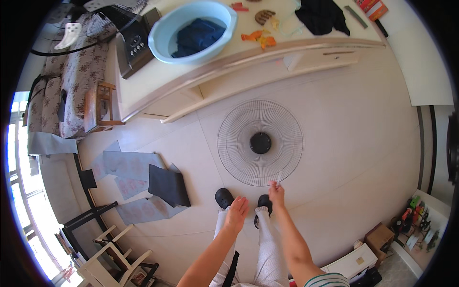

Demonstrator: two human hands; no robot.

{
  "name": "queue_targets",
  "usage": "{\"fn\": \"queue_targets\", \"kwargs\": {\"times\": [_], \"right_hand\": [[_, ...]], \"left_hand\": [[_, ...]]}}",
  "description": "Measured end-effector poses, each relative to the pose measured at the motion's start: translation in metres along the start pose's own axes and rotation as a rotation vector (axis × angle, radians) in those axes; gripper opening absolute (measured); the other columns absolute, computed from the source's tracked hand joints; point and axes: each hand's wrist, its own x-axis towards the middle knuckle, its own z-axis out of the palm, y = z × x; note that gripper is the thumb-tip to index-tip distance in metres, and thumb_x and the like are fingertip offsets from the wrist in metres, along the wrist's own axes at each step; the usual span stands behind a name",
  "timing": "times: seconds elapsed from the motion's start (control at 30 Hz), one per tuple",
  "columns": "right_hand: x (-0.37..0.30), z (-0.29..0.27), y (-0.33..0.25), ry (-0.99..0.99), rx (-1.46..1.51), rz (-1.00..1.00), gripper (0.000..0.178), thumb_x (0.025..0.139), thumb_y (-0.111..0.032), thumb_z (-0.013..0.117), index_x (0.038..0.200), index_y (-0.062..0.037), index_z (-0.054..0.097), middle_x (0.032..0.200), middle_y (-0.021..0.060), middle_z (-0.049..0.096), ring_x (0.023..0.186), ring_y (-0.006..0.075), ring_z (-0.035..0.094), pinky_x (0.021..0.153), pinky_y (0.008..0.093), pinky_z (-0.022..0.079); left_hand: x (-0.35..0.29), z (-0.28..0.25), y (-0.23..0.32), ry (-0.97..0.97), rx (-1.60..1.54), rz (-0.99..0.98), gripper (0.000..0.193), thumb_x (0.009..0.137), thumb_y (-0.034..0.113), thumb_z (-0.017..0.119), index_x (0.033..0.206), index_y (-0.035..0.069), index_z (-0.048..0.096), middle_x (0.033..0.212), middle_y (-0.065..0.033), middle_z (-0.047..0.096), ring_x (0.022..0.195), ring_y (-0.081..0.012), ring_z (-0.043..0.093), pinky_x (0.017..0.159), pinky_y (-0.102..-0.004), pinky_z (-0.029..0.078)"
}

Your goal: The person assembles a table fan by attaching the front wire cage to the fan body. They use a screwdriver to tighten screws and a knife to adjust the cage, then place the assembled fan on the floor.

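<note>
A round wire fan guard (234, 122) with a black disc (260, 143) at its centre is in front of my feet, over the pale floor. My right hand (276, 193) is closed in a pinch at the guard's near rim. A thin pale streak shows just past its fingertips, too faint to name; I cannot tell whether the fingers touch the wire. My left hand (237, 213) hangs over my left shoe with its fingers stretched out and nothing in it, apart from the guard.
A long cream cabinet (306, 45) stands beyond, bearing a light-blue basin (154, 44) with dark cloth (198, 37) inside. Grey sheets (131, 162) and a black piece (168, 185) lie left. A wooden stool (99, 107), a pale chair (112, 263) and a cardboard box (379, 239) stand around.
</note>
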Motion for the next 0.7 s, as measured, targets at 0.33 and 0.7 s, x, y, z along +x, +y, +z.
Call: {"fn": "queue_targets", "kwargs": {"times": [0.33,0.7], "right_hand": [[-0.205,0.066,-0.207,-0.362,-0.121,-0.392,0.024,0.090,-0.013,0.053,0.109,-0.0010,0.048,0.103,0.0130,0.058,0.092,0.0159,0.054,0.082,0.0278,0.044],[-0.279,0.137,-0.289,-0.424,-0.018,-0.366,0.027,0.092,-0.015,0.050,0.117,-0.0039,0.053,0.076,-0.0028,0.053,0.055,0.0029,0.040,0.049,0.0177,0.035]], "left_hand": [[-0.168,0.062,0.082,-0.339,0.000,0.211,0.060,0.094,0.035,0.043,0.142,0.007,0.020,0.144,-0.0099,0.030,0.131,-0.0210,0.030,0.108,-0.0356,0.025],[-0.234,0.065,0.183,-0.357,-0.098,0.215,0.055,0.092,0.026,0.049,0.138,0.007,0.026,0.134,-0.0067,0.042,0.122,-0.0191,0.042,0.103,-0.0336,0.032]]}}
